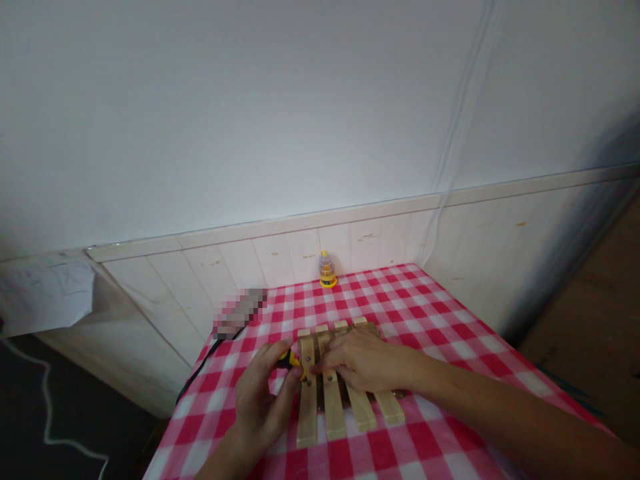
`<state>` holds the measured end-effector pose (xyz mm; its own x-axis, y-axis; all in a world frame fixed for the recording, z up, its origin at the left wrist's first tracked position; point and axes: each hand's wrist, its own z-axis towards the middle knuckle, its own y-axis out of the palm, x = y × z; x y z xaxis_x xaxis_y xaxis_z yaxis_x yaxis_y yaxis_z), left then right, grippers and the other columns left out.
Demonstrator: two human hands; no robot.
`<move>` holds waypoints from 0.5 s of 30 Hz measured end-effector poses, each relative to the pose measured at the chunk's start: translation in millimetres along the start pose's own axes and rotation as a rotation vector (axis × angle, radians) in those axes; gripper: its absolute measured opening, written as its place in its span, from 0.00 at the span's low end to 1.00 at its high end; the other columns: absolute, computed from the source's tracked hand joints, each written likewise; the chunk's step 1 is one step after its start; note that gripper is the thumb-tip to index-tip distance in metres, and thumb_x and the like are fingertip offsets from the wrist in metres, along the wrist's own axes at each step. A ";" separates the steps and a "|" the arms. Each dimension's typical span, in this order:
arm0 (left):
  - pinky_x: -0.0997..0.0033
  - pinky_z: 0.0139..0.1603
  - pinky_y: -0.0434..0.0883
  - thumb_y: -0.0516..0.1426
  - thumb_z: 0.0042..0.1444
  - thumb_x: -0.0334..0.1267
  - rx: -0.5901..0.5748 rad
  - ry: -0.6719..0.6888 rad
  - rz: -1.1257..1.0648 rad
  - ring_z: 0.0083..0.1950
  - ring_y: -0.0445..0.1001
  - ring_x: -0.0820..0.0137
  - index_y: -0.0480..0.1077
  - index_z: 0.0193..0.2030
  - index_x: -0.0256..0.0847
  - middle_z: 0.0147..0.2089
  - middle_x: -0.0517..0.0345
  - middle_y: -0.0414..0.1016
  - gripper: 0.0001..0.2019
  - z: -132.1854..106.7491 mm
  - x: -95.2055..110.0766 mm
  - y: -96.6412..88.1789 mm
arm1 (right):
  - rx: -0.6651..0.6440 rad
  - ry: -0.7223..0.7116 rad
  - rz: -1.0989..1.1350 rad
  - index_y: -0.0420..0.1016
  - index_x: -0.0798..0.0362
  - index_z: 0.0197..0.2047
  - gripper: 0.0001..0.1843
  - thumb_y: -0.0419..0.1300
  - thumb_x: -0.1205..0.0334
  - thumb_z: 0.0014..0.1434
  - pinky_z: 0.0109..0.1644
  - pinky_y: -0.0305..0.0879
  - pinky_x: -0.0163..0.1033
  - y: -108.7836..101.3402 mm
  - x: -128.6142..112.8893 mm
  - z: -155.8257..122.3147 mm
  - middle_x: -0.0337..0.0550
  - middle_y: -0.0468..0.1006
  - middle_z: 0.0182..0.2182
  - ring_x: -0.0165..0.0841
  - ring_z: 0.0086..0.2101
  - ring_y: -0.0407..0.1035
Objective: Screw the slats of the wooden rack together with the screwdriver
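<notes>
A slatted wooden rack (pixel 330 407) lies flat on the table with the red and white checked cloth (pixel 440 333). My right hand (pixel 365 363) rests palm down across its slats, fingers stretched toward the left slat. My left hand (pixel 265 393) is closed round a small screwdriver with a yellow and black handle (pixel 291 360), whose tip meets the left slat near my right fingertips.
A small yellow holder of screwdriver bits (pixel 327 270) stands at the table's far edge by the panelled wall. A blurred grey object (pixel 240 312) with a black cable lies at the far left corner. The floor drops away left and right of the table.
</notes>
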<state>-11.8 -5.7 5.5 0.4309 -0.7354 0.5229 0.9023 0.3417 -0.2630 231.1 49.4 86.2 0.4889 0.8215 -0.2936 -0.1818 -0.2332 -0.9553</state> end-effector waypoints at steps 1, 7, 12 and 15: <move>0.66 0.43 0.84 0.64 0.65 0.29 0.000 0.000 0.016 0.45 0.82 0.64 0.74 0.64 0.48 0.49 0.51 0.81 0.22 -0.3 -0.2 -0.3 | 0.000 -0.001 -0.005 0.86 0.41 0.55 0.23 0.53 0.70 0.69 0.46 0.68 0.43 -0.1 -0.2 -0.2 0.40 0.89 0.47 0.40 0.48 0.81; 0.61 0.49 0.85 0.63 0.67 0.31 -0.032 -0.013 0.015 0.49 0.85 0.60 0.73 0.68 0.46 0.53 0.46 0.84 0.23 -5.2 -2.3 -2.2 | -0.005 -0.011 -0.008 0.87 0.44 0.50 0.21 0.54 0.71 0.68 0.47 0.68 0.41 -1.3 -1.1 0.1 0.40 0.89 0.47 0.39 0.48 0.81; 0.61 0.51 0.85 0.63 0.68 0.35 -0.026 -0.117 -0.054 0.50 0.86 0.59 0.73 0.67 0.45 0.54 0.45 0.84 0.21 -9.9 -3.8 -0.3 | -0.016 -0.011 -0.024 0.87 0.45 0.49 0.20 0.55 0.71 0.67 0.44 0.66 0.41 -2.1 -1.2 0.6 0.39 0.89 0.44 0.39 0.46 0.81; 0.66 0.48 0.85 0.62 0.69 0.34 0.024 -0.162 -0.126 0.46 0.87 0.63 0.72 0.67 0.45 0.50 0.49 0.85 0.21 -4.0 1.9 4.4 | -0.008 -0.011 -0.012 0.87 0.42 0.52 0.22 0.54 0.70 0.68 0.43 0.66 0.41 -1.9 -0.7 -0.2 0.39 0.89 0.44 0.39 0.46 0.82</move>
<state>-7.0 -8.0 2.1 0.3095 -0.6701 0.6746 0.9485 0.2683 -0.1685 231.4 49.1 88.2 0.4811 0.8301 -0.2820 -0.1694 -0.2275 -0.9589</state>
